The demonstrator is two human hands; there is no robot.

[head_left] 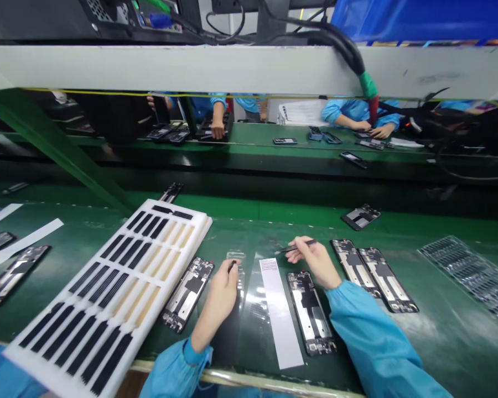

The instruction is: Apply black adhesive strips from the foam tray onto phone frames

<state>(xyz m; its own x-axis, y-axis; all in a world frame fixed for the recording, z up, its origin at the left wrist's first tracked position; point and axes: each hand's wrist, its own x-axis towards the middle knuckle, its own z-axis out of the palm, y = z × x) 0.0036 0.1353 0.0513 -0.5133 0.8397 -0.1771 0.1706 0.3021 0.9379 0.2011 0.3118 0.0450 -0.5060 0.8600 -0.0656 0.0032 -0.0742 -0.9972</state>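
My left hand [221, 290] is closed in a pinch over a clear plastic sheet [241, 282], with a small black piece [232, 266] showing between thumb and finger. Dark tweezers [288, 249] are held in my right hand [313, 260], their tips pointing left above the top of a white paper strip [280, 315]. Rows of tiny dark dots mark that strip's upper end. To its right lies an opened phone body [311, 312] with exposed circuit parts. Another opened phone [188, 293] lies left of my left hand.
A white foam tray [149, 298] with black and tan strips stands at left. Two opened phones [369, 276] lie beyond my right sleeve, and a clear patterned sheet [473, 273] at far right. A beam [191, 69] crosses overhead. Across the bench are co-workers' hands [218, 128].
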